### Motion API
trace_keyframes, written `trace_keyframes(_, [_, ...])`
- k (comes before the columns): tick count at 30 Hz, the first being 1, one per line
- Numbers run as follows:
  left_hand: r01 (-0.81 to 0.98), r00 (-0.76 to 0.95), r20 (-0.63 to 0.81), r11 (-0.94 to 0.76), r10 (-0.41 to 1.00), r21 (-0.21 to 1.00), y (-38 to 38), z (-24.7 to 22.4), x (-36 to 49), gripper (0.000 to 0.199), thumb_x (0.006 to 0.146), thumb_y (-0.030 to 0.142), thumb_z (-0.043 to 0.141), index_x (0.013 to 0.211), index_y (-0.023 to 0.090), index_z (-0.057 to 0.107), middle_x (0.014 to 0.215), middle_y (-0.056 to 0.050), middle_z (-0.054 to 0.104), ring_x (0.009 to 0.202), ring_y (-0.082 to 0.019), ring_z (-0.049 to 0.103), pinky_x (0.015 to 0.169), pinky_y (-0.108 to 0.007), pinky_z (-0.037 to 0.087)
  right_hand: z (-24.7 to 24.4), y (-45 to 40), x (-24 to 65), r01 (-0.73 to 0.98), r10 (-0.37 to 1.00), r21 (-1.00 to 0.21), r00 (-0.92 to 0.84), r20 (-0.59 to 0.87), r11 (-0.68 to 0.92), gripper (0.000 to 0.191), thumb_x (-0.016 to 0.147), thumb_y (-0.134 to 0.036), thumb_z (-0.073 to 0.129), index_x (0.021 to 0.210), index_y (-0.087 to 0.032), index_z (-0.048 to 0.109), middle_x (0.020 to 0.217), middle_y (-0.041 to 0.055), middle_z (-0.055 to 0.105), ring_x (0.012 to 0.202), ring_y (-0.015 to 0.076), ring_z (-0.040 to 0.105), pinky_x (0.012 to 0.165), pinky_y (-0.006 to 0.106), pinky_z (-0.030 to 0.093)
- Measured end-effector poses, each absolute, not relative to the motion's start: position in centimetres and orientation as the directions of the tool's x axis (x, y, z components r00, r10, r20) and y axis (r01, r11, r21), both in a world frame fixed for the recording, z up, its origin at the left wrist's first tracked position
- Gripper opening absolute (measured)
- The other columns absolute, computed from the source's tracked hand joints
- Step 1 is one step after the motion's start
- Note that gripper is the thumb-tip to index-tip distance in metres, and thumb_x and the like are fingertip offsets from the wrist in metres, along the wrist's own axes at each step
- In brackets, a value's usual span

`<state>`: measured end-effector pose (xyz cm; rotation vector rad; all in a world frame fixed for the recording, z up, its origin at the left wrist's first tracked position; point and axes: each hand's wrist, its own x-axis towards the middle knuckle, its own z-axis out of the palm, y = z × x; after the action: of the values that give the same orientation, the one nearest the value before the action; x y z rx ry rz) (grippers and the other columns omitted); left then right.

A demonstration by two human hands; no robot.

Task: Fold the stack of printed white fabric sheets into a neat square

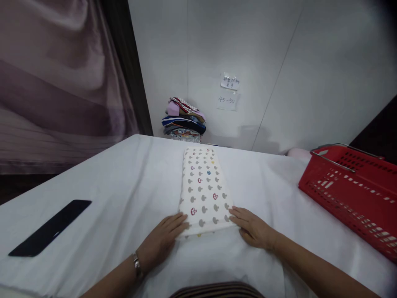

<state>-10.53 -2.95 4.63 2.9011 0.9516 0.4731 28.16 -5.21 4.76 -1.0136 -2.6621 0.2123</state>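
Observation:
A white cloth (pixel 204 190) printed with grey, red and blue mushroom shapes lies folded into a long strip in front of me. My left hand (pixel 166 234) rests at its near left corner, fingertips on the fabric, fingers stretched out. At the near right corner, the fingers of my right hand (pixel 251 225) lie flat over the edge, with the thumb tucked lower. Both thumbs are partly hidden, and neither hand visibly grasps the cloth. A metal bracelet circles my left wrist.
The white-covered table (pixel 124 198) carries a flat black object (pixel 51 227) at left and a red plastic basket (pixel 353 194) with a metal handle at right. Behind the far edge rises a stack of folded fabrics (pixel 184 120). Paper signs (pixel 228 91) hang on the wall; a curtain (pixel 58 82) hangs left.

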Motion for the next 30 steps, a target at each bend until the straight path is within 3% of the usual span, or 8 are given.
trace_keyframes(5, [0.523, 0.780, 0.318, -0.840, 0.539, 0.143, -1.7, 4.8, -10.2, 0.044, 0.081, 0.017, 0.042, 0.124, 0.025, 0.046, 0.127, -0.005, 0.053, 0.120, -0.020, 0.044, 0.102, -0.043, 0.034, 5.6, -5.3, 27.9, 0.664, 0.700, -0.225, -0.691, 0.179, 0.713, 0.057, 0.080, -0.015, 0.043, 0.136, -0.021, 0.034, 0.141, 0.0079, 0.035, 0.132, 0.0201, 0.025, 0.105, 0.045, 0.026])
trace_keyframes(9, [0.593, 0.677, 0.391, -0.777, 0.624, 0.212, -1.4, 5.8, -9.9, 0.041, 0.083, 0.021, 0.040, 0.123, 0.024, 0.046, 0.122, -0.005, 0.056, 0.114, -0.018, 0.050, 0.103, -0.041, 0.033, 6.1, -5.4, 27.7, 0.655, 0.693, -0.232, -0.699, 0.176, 0.719, 0.058, 0.081, -0.019, 0.043, 0.137, -0.021, 0.031, 0.141, 0.0083, 0.034, 0.132, 0.0208, 0.023, 0.106, 0.045, 0.024])
trace_keyframes(15, [0.631, 0.620, 0.366, -0.718, 0.694, 0.294, -1.1, 7.7, -9.1, 0.037, 0.081, 0.019, 0.040, 0.116, 0.025, 0.050, 0.114, -0.002, 0.061, 0.103, -0.016, 0.056, 0.104, -0.041, 0.031, 5.7, -5.1, 27.1, 0.681, 0.715, -0.221, -0.679, 0.169, 0.699, 0.059, 0.084, -0.035, 0.046, 0.138, -0.020, 0.028, 0.138, 0.0099, 0.039, 0.131, 0.0223, 0.026, 0.107, 0.046, 0.019])
trace_keyframes(23, [0.639, 0.597, 0.338, -0.685, 0.728, 0.348, -1.0, 9.2, -8.7, 0.032, 0.080, 0.019, 0.039, 0.108, 0.024, 0.055, 0.108, 0.000, 0.063, 0.095, -0.014, 0.058, 0.102, -0.038, 0.033, 4.3, -4.5, 26.7, 0.679, 0.682, -0.119, -0.683, 0.262, 0.725, 0.056, 0.082, -0.021, 0.040, 0.137, -0.017, 0.029, 0.133, 0.0114, 0.044, 0.127, 0.0222, 0.031, 0.107, 0.048, 0.017])
trace_keyframes(30, [0.677, 0.495, 0.346, -0.604, 0.797, 0.421, -0.9, 10.0, -8.5, 0.028, 0.084, 0.029, 0.038, 0.102, 0.024, 0.060, 0.104, -0.001, 0.065, 0.094, -0.015, 0.058, 0.097, -0.035, 0.040, 5.4, -5.9, 24.4, 0.734, 0.734, -0.132, -0.615, 0.287, 0.666, 0.063, 0.077, -0.024, 0.045, 0.137, -0.014, 0.027, 0.139, 0.0126, 0.035, 0.129, 0.0243, 0.027, 0.107, 0.049, 0.017])
